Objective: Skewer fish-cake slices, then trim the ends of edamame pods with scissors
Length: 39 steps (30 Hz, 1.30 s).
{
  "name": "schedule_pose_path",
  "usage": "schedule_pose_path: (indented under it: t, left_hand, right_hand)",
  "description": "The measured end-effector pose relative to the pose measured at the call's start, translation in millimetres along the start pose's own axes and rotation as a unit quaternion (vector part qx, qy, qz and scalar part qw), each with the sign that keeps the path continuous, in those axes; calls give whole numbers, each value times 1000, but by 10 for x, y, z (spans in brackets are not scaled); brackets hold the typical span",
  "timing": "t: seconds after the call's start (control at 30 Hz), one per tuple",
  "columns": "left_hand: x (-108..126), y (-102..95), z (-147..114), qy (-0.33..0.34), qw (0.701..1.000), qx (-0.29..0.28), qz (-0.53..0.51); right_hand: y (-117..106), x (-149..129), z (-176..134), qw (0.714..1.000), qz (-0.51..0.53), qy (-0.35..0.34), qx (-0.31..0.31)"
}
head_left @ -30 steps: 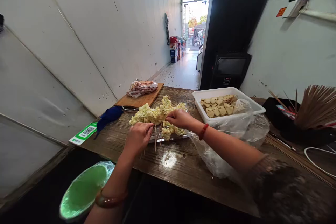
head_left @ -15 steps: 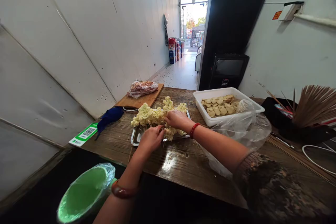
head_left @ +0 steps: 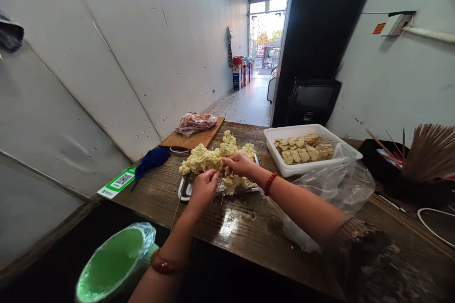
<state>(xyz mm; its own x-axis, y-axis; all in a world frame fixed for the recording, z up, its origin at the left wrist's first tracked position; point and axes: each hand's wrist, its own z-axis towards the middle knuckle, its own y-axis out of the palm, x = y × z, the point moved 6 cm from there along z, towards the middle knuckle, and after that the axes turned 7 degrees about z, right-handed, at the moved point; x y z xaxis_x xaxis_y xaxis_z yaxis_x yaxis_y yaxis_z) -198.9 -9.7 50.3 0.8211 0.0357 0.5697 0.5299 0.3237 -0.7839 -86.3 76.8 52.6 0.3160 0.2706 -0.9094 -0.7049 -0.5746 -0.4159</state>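
Pale cauliflower pieces [head_left: 199, 158] on thin bamboo skewers are heaped over a metal tray [head_left: 184, 190] on the wooden table. My left hand [head_left: 203, 191] is closed at the near side of the heap, thumb and fingers pinching a thin bamboo skewer [head_left: 221, 166]. Just beyond it and to the right, my right hand [head_left: 241, 165] pinches the upper part of what looks like the same skewer, close against the cauliflower. The fingertips of both hands nearly meet. My right fingers partly hide what lies under them.
Skewered pale slices fill a white tub [head_left: 280, 169] at right, with a clear plastic bag [head_left: 330, 189] against it. A cutting board [head_left: 213, 129] carries bagged skewers [head_left: 195, 123]. Bundled sticks [head_left: 432, 154] stand far right. A lined green bin [head_left: 113, 260] is below the table edge.
My left hand has turned slightly upright and its thumb now presses on the skewer. My right hand has shifted a little, its fingertips lifting off the cauliflower. The view has tilted slightly.
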Motion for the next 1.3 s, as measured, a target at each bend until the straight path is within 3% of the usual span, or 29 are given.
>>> schedule_pose_path:
  t: [0.13, 0.27, 0.47, 0.57, 0.63, 0.77, 0.93, 1.1, 1.3]
  left_hand:
    - [264, -6, -169, 58, 986, 89, 129]
    - [378, 114, -252, 85, 965, 108, 224]
    - [491, 124, -317, 132, 973, 100, 163]
    - [455, -11, -377, 144, 981, 88, 93]
    - [341, -120, -408, 130, 985, 93, 63]
    - [104, -227, -455, 127, 984, 99, 71]
    - [119, -125, -549, 194, 968, 64, 144]
    - [127, -1, -627, 188, 968, -8, 166]
    - [-63, -91, -649, 166, 978, 5, 122]
  right_hand:
    - [43, -30, -72, 991, 130, -13, 2]
    - [41, -96, -193, 976, 216, -27, 1]
    - [-109, -145, -261, 974, 225, -23, 19]
    - [-386, -196, -279, 985, 163, -37, 40]
    - [-624, -271, -297, 994, 50, -68, 63]
    - [-952, -360, -334, 992, -57, -90, 70]
    - [-948, -372, -391, 973, -192, -121, 34]
    - [-860, -373, -414, 944, -295, -148, 26]
    - [-790, -363, -294, 921, -340, -190, 0]
